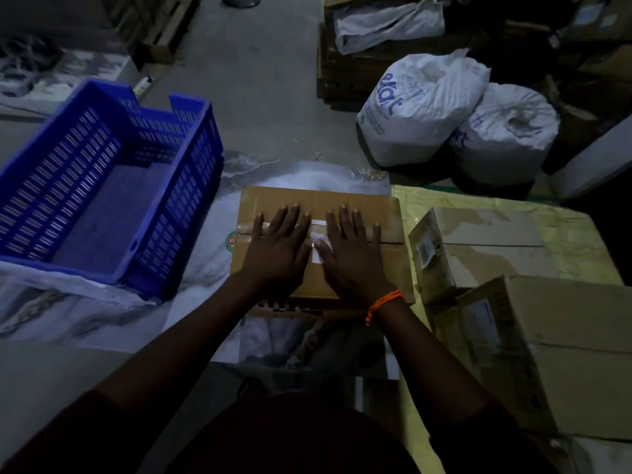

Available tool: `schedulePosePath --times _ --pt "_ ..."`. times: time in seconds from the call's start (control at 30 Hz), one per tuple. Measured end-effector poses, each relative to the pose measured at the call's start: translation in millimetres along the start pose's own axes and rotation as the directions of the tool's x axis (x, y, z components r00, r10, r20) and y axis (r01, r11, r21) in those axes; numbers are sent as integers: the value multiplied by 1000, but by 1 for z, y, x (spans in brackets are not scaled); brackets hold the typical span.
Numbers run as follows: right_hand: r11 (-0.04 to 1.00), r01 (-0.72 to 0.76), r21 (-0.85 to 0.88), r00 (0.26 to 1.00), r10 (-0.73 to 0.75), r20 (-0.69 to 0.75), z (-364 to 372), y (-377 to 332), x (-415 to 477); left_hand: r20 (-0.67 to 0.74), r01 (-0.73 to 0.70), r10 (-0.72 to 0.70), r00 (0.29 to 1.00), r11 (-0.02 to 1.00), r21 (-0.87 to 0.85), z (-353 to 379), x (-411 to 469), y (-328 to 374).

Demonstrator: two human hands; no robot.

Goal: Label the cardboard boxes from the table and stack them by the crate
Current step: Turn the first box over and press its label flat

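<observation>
The left hand (277, 244) and right hand (352, 254) lie flat, fingers straight and spread, on top of a taped brown cardboard box (321, 200). Between them they press a white paper label (318, 223). An orange thread bracelet (383, 302) circles the right wrist. The box sits just right of the blue slotted plastic crate (102, 186). Two more brown cardboard boxes (478, 241) stand on the yellow-covered bench (513, 206) to the right.

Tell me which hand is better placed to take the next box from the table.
Probably the right hand. It lies flat on the middle box, on the side nearest the table boxes. The left hand lies flat toward the blue crate, farther from them.
</observation>
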State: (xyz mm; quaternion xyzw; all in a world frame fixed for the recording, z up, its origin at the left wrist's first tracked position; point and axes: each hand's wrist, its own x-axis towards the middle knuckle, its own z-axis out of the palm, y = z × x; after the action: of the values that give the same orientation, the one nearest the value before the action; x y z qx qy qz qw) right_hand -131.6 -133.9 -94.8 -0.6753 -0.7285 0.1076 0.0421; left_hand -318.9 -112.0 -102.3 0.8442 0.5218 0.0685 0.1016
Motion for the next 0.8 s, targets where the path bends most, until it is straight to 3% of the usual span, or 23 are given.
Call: schedulePosePath --times 0.5,0.8 --pt "1000 18 1 998 -18 57 0 12 -3 17 -8 7 1000 998 67 2 -8 -6" --pt "998 -20 -51 998 17 -66 9 45 -29 -19 48 -47 999 996 72 3 -37 -28"
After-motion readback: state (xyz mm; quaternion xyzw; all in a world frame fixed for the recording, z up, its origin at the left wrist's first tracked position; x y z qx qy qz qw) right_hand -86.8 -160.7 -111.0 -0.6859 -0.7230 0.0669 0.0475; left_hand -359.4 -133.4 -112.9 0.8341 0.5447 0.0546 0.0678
